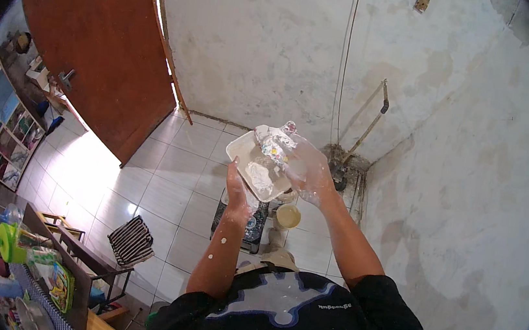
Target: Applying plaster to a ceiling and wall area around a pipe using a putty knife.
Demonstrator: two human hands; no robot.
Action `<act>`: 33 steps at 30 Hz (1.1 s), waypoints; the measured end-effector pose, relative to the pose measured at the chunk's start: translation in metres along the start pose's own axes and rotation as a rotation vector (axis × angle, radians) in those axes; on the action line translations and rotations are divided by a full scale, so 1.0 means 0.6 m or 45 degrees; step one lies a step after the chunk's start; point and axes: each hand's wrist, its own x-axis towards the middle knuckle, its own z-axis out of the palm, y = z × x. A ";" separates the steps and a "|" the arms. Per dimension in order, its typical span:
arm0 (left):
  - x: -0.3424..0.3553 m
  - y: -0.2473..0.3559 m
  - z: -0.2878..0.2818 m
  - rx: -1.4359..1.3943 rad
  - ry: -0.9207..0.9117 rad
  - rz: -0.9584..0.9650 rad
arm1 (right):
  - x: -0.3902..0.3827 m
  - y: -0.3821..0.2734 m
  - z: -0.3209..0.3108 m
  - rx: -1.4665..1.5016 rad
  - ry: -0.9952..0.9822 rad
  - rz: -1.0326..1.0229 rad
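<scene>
My left hand point(238, 189), dusted white, grips the near left side of a shallow off-white container point(243, 149) held over the floor; white powder or paste lies inside it. My right hand point(308, 173), coated pale with white residue, is closed on a crumpled, white-smeared cloth or bag point(272, 145) with small coloured patches, held over the upper right of the container; its fingertips are partly hidden. Below the container are a yellow tub point(288, 216) and a dark speckled appliance or box point(220, 224) on the tiles.
A brown door point(97, 28) stands at upper left near a shelved cabinet point(2, 122). A striped cloth point(131, 239) lies by a dark frame. A cluttered table point(95, 329) is at lower left. White walls point(458, 187) rise ahead and right, with a pipe point(366, 131) at the corner.
</scene>
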 end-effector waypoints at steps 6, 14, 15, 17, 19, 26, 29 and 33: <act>0.013 0.001 -0.029 -0.165 -0.088 -0.038 | -0.002 0.005 -0.005 -0.138 0.197 -0.108; 0.019 -0.006 -0.023 0.047 -0.030 -0.153 | 0.001 -0.010 -0.021 -0.104 0.230 0.079; 0.020 -0.011 -0.024 0.052 -0.030 -0.160 | -0.002 -0.002 -0.021 -0.160 0.279 0.029; 0.017 -0.014 -0.033 0.013 -0.103 -0.071 | 0.000 -0.015 -0.024 -0.051 0.302 0.108; 0.019 -0.017 -0.021 0.072 0.013 -0.071 | 0.000 -0.004 -0.029 0.048 0.326 0.195; 0.083 -0.070 -0.046 -0.086 0.208 0.034 | 0.004 0.145 -0.051 0.497 0.610 0.542; 0.122 -0.101 -0.083 -0.043 0.292 0.028 | -0.010 0.230 -0.037 0.660 0.646 0.666; 0.171 -0.125 -0.161 0.070 0.481 0.063 | -0.065 0.393 0.062 0.891 0.573 0.830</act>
